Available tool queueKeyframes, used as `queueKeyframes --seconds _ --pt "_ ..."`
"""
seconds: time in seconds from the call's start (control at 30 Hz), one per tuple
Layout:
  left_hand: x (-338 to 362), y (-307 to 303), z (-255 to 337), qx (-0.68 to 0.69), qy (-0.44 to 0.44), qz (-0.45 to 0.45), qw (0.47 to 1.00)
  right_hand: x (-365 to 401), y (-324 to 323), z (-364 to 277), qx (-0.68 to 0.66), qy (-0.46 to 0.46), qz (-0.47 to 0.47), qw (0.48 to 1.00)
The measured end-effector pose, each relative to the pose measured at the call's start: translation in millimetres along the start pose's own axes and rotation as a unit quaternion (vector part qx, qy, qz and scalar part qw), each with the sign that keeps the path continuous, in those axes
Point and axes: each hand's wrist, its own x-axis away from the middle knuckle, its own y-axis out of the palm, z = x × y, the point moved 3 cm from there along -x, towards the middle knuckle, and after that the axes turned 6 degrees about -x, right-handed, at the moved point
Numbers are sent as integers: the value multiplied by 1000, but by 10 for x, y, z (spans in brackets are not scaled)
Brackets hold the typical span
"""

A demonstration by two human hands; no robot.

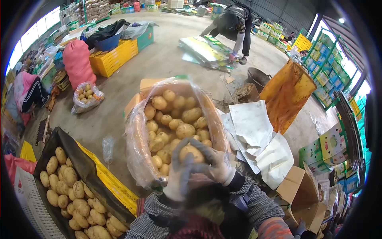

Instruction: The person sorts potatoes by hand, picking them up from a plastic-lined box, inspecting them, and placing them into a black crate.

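Observation:
A cardboard box (217,129) lined with clear plastic (137,147) stands in front of me, filled with potatoes (175,123). Over its near edge, my left hand (179,171) and my right hand (217,161) come together around one larger potato (191,153). Both wear white gloves with grey fingers. The left fingers curl at the potato's left side and are slightly blurred; the right fingers and thumb curve round its right side. Parts of the palms are hidden.
A dark-lined yellow crate (105,175) of potatoes stands at lower left. White paper sheets (252,123) and an orange-brown stained board (288,95) are to the right, near an open carton (298,191). Ahead, a person (234,28) bends over flat cardboard (207,49).

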Motion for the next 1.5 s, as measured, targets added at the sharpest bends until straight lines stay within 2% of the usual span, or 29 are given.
queueKeyframes --seconds 0.1,0.17,0.2,0.23,0.27,0.33,0.37,0.43,0.47,0.5,0.53,0.57,0.6,0.67,0.73,0.9,1.0,1.13,1.2,1.27,1.37,1.43,1.5 --pt "-26 -74 -239 157 -62 12 986 18 -13 117 -144 150 32 978" --pt "-29 -70 -192 248 -107 14 963 11 -29 84 -149 149 27 977" --pt "-21 -136 -175 71 -4 26 997 1 -6 17 -120 104 13 987" --pt "35 -215 -225 -109 99 38 988 -2 40 -56 -92 60 -1 994" --pt "109 -271 -284 -286 196 50 937 2 97 -124 -65 16 -16 998" --pt "93 -236 -175 -300 159 47 939 7 173 -225 -11 -72 -41 996" --pt "85 -186 -153 -134 25 34 990 -2 175 -194 -17 -38 -49 998" --pt "66 -103 -74 -17 -86 -7 996 -24 103 -363 -45 27 -66 996" --pt "52 -105 -37 -74 -62 -33 995 -30 71 -415 -59 59 -74 994" --pt "41 -93 -5 -131 -38 -58 989 -21 62 -330 -17 10 -47 999" --pt "44 -57 11 -106 -51 -45 992 -3 84 -186 25 -39 -18 999" --pt "51 10 21 -80 -63 -32 994 12 75 -103 19 -43 -5 999" --pt "58 21 10 -88 -29 -29 995 9 64 -65 13 -46 7 999" --pt "78 41 -12 -104 39 -20 994 -28 32 -34 -94 38 -2 995" --pt "56 99 45 -38 16 -27 999 42 134 188 -71 34 70 994" --pt "13 71 -72 -64 9 -97 993 114 72 281 -65 52 21 996" --pt "17 100 -68 -23 -3 -94 995 166 179 460 -95 88 96 987" --pt "41 134 14 12 -53 -51 997 125 101 348 -130 76 70 986" --pt "38 93 38 -156 46 -68 984 111 76 290 -123 79 56 988" --pt "45 73 27 -228 73 -66 969 111 60 265 -100 75 41 991" --pt "43 48 -30 -153 7 -44 987 90 51 182 -115 65 23 991" --pt "34 56 -74 -43 -40 -34 998 100 53 203 -117 70 24 990" --pt "42 104 8 -10 -50 -31 998 105 62 241 -114 57 27 991"
